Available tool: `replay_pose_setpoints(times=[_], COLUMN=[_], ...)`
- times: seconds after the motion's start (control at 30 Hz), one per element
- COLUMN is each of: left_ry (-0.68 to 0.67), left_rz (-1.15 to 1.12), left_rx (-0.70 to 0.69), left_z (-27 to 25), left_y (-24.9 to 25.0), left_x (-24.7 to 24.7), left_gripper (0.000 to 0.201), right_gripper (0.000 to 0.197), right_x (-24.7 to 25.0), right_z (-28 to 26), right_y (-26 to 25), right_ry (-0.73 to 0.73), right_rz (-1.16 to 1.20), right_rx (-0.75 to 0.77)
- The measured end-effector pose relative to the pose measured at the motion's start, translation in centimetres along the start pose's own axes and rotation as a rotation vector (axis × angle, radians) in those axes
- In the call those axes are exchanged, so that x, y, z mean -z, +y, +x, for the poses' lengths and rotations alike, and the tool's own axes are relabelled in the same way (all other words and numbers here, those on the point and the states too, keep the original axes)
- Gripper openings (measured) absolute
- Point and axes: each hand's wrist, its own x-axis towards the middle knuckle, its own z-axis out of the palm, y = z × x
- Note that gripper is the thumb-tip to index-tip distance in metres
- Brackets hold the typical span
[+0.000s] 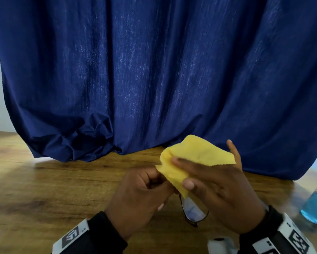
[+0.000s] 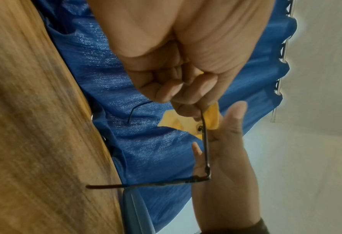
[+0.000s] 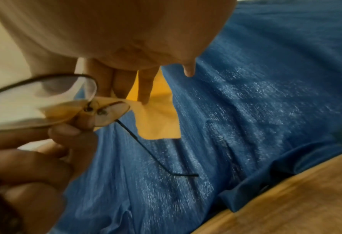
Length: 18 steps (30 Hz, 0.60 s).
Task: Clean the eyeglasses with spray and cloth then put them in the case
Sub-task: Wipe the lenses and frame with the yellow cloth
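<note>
Well, a blue curtain (image 1: pixel 154 70) hangs behind the wooden table (image 1: pixel 44 189). Above it the left hand (image 1: pixel 139 195) pinches the glasses (image 1: pixel 193 211), while the right hand (image 1: pixel 218 191) holds the yellow cloth (image 1: pixel 194 154), seemingly over 1 lens. A spray bottle (image 1: pixel 313 206) stands far right.

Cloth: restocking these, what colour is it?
Yellow cloth, held by the right hand; clearest in the head view.

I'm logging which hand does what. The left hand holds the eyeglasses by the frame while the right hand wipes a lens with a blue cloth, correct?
Not quite: the cloth is yellow, not blue, as the head view shows. The rest stands: the left hand holds the eyeglasses and the right hand works the cloth on a lens.
</note>
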Motion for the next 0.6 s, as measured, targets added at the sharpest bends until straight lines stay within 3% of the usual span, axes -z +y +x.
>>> replay_pose_setpoints(times=[0.1, 0.23, 0.37, 0.5, 0.6], left_ry=[-0.001, 0.017, 0.037, 0.041, 0.020], left_rz=[0.001, -0.002, -0.007, -0.008, -0.023], left_rx=[0.010, 0.014, 0.012, 0.041, 0.045], left_z=[0.01, 0.17, 0.10, 0.19, 0.11], left_y=[0.06, 0.19, 0.29, 0.32, 0.57], left_x=[0.10, 0.36, 0.24, 0.28, 0.13], left_gripper=[0.032, 0.035, 0.044, 0.025, 0.033], right_gripper=[0.048, 0.040, 0.047, 0.042, 0.050], right_x=[-0.06, 0.42, 0.08, 0.30, 0.12], right_z=[-0.04, 0.09, 0.02, 0.10, 0.05], right_y=[-0.22, 0.12, 0.08, 0.40, 0.31], right_ry=[-0.005, 0.123, 0.040, 0.108, 0.065], right_rz=[-0.022, 0.014, -0.048, -0.060, -0.119], right_rx=[0.020, -0.032, 0.000, -0.034, -0.026])
